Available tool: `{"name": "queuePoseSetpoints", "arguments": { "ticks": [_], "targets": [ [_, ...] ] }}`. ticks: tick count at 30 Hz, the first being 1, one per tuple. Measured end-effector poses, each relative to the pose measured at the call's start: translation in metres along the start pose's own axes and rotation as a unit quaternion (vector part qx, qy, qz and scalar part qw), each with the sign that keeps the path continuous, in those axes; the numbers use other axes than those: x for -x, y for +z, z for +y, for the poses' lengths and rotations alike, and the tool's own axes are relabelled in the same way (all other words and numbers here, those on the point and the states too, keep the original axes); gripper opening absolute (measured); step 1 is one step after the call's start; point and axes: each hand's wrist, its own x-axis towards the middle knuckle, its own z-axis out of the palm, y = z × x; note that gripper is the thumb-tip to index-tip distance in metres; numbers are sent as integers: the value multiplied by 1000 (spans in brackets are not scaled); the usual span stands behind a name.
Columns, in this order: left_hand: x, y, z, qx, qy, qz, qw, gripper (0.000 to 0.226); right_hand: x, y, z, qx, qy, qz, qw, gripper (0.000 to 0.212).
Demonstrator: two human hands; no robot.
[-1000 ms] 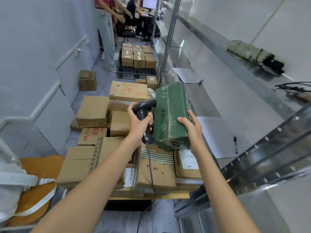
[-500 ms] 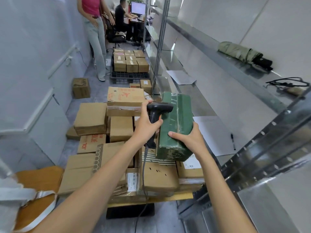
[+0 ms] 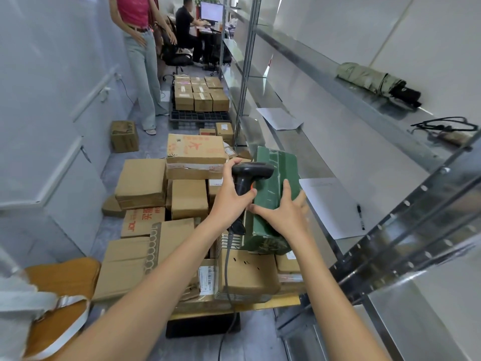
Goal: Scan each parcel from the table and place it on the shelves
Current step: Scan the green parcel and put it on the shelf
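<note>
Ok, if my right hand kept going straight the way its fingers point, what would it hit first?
The right hand already lies on the green parcel, fingers pointing up along it; past it, probably the shelf, though depth is unclear.

Narrow aisle: pale panelled wall [image 3: 52, 105] left, grey floor [image 3: 125, 162], office chair [image 3: 177, 57] far end.

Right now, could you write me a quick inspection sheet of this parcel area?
Surface: table edge under stacked cardboard parcels.
Job's things: green parcel; barcode scanner; metal shelves.
Clutter: paper sheet with pen; folded umbrella.
Grippers: left hand grips the scanner; right hand presses the green parcel, fingers spread.
Cables: scanner cord; black cable on upper shelf.
Surroundings: two people; boxes on pallet.
</note>
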Motion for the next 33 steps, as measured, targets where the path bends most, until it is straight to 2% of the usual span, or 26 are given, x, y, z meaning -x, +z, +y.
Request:
{"name": "queuePoseSetpoints", "arguments": {
  "ticks": [4, 7, 11, 15, 22, 26, 33],
  "targets": [
    [6, 2, -4, 56, -42, 37, 997, 67, 4, 5, 8, -43, -27, 54, 997, 101],
    [14, 5, -8, 93, -84, 92, 988, 69, 5, 7, 16, -133, -25, 83, 987, 87],
    [18, 1, -16, 97, -136, 179, 970, 71, 7, 2, 17, -285, -35, 92, 954, 82],
    [18, -2, -17, 151, -179, 161, 959, 66, 15, -1, 11, -340, -50, 87, 935, 82],
    [19, -2, -11, 175, -157, 159, 959, 65, 22, -5, 9, -270, -64, -12, 961, 94],
    [24, -2, -11, 164, -143, 162, 963, 68, 26, -3, 6, -297, -87, 65, 949, 87],
    [16, -18, 3, 45, -24, 126, 991, 69, 32, 9, 8, -254, -152, 169, 940, 83]
  ]
}}
